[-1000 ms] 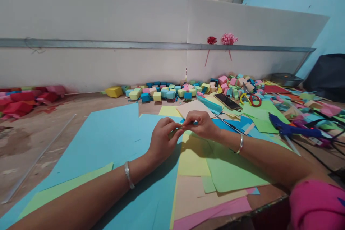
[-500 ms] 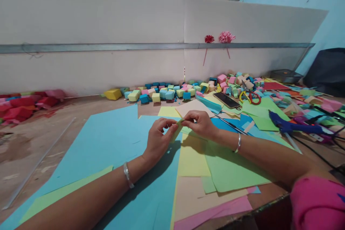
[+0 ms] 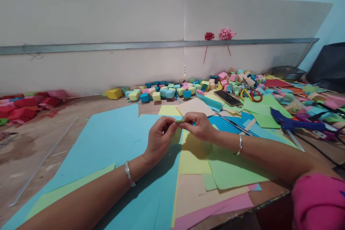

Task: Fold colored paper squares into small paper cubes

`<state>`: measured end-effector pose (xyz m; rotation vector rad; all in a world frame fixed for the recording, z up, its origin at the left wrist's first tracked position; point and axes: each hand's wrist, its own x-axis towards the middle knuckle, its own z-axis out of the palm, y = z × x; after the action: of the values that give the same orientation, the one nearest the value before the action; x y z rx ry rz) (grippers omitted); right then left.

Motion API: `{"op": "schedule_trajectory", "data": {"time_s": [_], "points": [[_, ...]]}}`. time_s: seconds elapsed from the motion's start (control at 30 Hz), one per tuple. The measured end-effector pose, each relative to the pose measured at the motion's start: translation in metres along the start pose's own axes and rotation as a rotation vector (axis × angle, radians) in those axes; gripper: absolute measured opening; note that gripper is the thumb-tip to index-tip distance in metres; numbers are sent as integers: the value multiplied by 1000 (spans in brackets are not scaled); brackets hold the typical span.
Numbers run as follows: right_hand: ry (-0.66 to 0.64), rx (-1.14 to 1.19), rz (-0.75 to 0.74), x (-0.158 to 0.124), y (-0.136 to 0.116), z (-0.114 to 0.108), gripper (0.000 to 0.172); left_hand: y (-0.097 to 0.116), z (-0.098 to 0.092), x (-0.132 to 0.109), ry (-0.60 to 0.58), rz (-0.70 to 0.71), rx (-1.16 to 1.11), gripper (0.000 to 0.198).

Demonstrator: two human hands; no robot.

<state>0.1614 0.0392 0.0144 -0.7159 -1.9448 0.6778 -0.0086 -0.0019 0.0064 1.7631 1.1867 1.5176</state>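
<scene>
Between the fingertips of both hands is a small folded piece of green paper (image 3: 179, 121), held just above the table. My left hand (image 3: 161, 133) pinches its left end, and my right hand (image 3: 198, 125) pinches the right end. Most of the piece is covered by the fingers. Below the hands lie a large light blue sheet (image 3: 115, 140), a yellow sheet (image 3: 192, 160) and a light green sheet (image 3: 237, 167). A slim pen-like tool (image 3: 234, 124) rests just right of my right hand.
Small folded paper boxes (image 3: 169, 94) line the back of the table. At right are a phone (image 3: 228, 98), scissors (image 3: 251, 95) and a blue glue gun (image 3: 296, 123) with its cable. Red paper boxes (image 3: 24, 109) sit at far left, beside a clear rod (image 3: 44, 161).
The green paper has turned from a slant to nearly level between my fingertips. Both hands keep their pinch, with the right fingers slightly lower. The view has shifted a little.
</scene>
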Motion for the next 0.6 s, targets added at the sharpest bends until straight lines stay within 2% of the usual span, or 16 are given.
{"op": "schedule_trajectory", "data": {"time_s": [0.13, 0.27, 0.4, 0.5, 0.6], "points": [[-63, -48, -5, 0, -3, -2, 31, 4, 1, 1, -59, -51, -109, 16], [-143, 24, 63, 1, -5, 0, 28, 7, 2, 2, -5, -76, -114, 19], [-171, 54, 98, -1, -2, 3, 34, 5, 1, 1, -4, -101, -132, 21], [-170, 34, 114, -4, 1, 3, 33, 5, 0, 2, -54, -75, -62, 18], [-196, -6, 59, -6, 1, 2, 33, 7, -1, 3, -92, -41, 36, 15]]}}
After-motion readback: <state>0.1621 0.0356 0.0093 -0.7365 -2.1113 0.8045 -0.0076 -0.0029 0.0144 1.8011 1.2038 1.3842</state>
